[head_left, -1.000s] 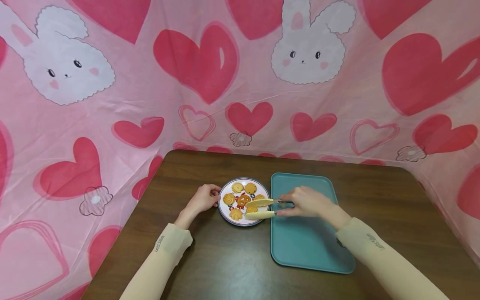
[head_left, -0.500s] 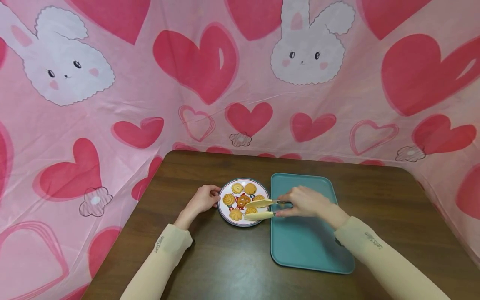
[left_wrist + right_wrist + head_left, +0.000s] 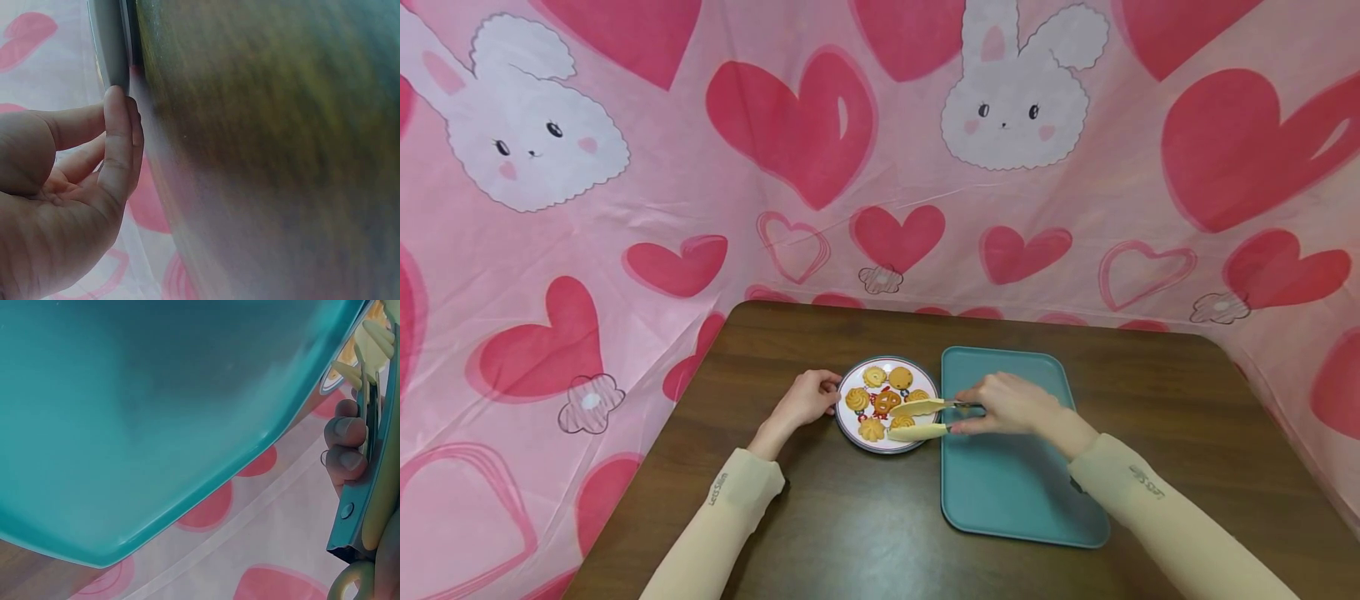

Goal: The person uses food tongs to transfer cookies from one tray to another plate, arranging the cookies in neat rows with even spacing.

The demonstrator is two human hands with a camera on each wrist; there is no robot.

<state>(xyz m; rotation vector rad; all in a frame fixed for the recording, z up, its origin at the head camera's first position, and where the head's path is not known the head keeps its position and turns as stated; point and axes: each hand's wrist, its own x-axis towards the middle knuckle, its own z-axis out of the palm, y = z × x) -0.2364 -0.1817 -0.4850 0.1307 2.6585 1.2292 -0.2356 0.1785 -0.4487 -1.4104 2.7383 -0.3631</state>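
Observation:
In the head view a round white plate (image 3: 848,435) with a dark rim holds several golden cookies, a pretzel-shaped cookie (image 3: 887,403) in their midst. My left hand (image 3: 809,396) is at the plate's left edge; the left wrist view shows its thumb and fingertips pinching the rim (image 3: 111,50). With my right hand (image 3: 1009,403) I grip metal tongs (image 3: 359,487) with pale yellow tips. Those tips (image 3: 919,432) are spread over the plate's right side, one on each side of a swirled cookie (image 3: 902,422), partly covering the cookies there.
A teal rectangular tray (image 3: 1018,500) lies right of the plate, under my right hand. Both plate and tray rest on a dark wooden table (image 3: 835,533). A pink cloth with hearts and rabbits (image 3: 820,133) hangs behind and to the left.

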